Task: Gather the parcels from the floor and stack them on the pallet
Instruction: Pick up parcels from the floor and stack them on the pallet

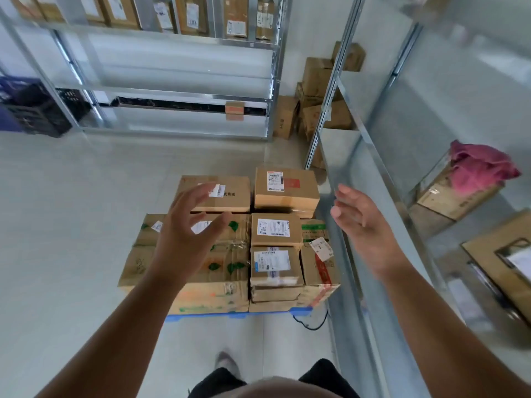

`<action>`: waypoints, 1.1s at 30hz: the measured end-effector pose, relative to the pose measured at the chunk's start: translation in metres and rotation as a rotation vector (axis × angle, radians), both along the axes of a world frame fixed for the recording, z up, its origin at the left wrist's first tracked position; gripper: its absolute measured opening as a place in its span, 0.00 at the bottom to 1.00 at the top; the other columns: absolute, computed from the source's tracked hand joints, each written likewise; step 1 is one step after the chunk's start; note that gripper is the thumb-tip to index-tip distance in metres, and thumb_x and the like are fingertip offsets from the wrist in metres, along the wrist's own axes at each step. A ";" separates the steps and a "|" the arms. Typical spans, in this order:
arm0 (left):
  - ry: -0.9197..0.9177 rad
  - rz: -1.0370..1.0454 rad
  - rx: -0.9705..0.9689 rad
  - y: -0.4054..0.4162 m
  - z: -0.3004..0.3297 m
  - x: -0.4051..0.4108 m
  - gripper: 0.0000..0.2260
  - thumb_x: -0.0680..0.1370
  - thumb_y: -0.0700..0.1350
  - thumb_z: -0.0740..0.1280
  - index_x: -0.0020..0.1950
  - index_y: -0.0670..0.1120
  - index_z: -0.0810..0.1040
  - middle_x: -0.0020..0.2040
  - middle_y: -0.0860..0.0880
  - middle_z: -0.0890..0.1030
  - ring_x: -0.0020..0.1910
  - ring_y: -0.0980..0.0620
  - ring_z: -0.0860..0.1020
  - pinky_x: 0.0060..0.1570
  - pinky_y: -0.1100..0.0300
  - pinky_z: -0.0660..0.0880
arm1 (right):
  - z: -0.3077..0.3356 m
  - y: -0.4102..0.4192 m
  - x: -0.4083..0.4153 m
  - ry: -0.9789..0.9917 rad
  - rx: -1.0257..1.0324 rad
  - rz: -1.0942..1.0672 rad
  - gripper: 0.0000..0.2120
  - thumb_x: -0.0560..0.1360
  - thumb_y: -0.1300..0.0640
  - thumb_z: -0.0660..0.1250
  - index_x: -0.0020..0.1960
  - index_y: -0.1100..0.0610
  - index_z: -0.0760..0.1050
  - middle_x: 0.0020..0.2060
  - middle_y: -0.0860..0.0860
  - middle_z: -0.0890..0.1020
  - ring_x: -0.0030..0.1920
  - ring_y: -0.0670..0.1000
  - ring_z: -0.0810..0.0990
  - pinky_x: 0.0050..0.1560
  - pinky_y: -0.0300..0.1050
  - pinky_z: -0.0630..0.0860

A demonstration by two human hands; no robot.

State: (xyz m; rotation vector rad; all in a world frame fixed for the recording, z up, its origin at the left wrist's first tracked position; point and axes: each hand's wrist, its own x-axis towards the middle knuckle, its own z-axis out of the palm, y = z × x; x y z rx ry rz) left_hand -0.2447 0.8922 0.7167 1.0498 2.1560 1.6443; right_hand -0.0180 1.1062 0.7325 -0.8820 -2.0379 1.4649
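Several cardboard parcels sit stacked on a blue pallet (300,311) on the floor ahead of me. A big box with green prints (230,254) fills the near left. Two small labelled boxes (275,228) lie in the middle, and a taller box (287,188) stands at the back right. My left hand (186,234) hovers above the big box, fingers spread and empty. Over the stack's right edge, my right hand (359,222) is raised, open, holding nothing.
A metal shelf rack (353,173) runs close along the right, holding an open box with a pink cloth (479,168). Another rack (172,93) with parcels stands at the back. Cardboard boxes (313,110) are piled in the far corner. A black cable (313,326) lies by the pallet.
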 end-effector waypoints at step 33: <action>-0.100 -0.051 0.061 -0.226 0.003 0.192 0.23 0.76 0.52 0.72 0.71 0.60 0.74 0.71 0.60 0.78 0.72 0.61 0.75 0.69 0.59 0.75 | -0.034 -0.217 0.190 0.017 0.048 -0.003 0.31 0.75 0.41 0.70 0.76 0.46 0.69 0.68 0.38 0.76 0.69 0.35 0.73 0.66 0.31 0.71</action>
